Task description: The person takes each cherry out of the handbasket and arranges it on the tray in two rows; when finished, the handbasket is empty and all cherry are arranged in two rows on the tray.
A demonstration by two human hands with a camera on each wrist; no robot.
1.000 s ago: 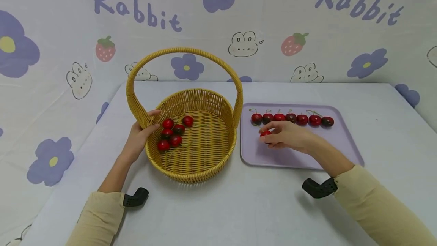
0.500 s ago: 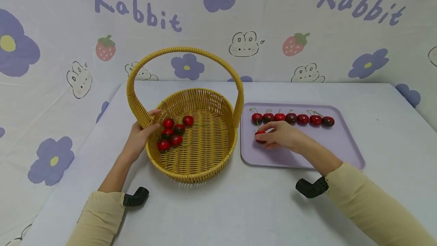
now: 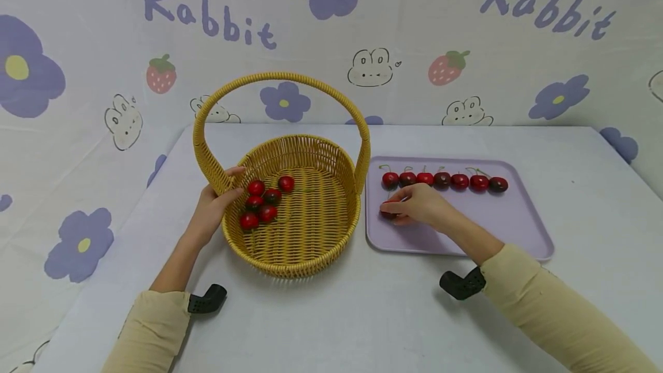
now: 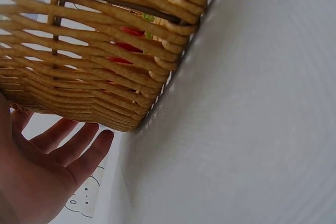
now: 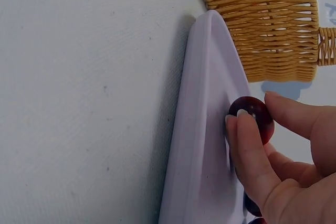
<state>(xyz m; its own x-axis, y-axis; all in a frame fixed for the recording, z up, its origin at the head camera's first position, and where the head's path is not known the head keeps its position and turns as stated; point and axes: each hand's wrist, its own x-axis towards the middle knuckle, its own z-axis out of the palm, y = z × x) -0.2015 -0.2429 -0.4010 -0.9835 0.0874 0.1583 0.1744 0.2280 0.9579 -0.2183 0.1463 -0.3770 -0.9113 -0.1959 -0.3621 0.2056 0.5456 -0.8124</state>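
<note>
My right hand (image 3: 422, 206) pinches a dark red cherry (image 5: 257, 116) between thumb and fingers. It holds the cherry low over the left part of the lilac tray (image 3: 466, 235), below a row of several stemmed cherries (image 3: 442, 180). On the left, my left hand (image 3: 212, 212) holds the rim of the yellow wicker basket (image 3: 321, 212) beside the base of its handle. Its thumb lies over the rim, and in the left wrist view the fingers (image 4: 86, 153) are at the outer wall. Several cherries (image 3: 268, 213) lie inside the basket's left half.
The basket's tall arched handle (image 3: 282, 76) rises over it. The tray stands close to the basket's right side on a white-covered table (image 3: 331, 321). Behind hangs a printed cloth (image 3: 399, 16) with flowers and rabbits. A black camera mount (image 3: 461, 285) sticks out from the right wrist.
My right hand has moved left and slightly down over the tray with the cherry, coming under the left end of the row. The left hand stays in place on the basket.
</note>
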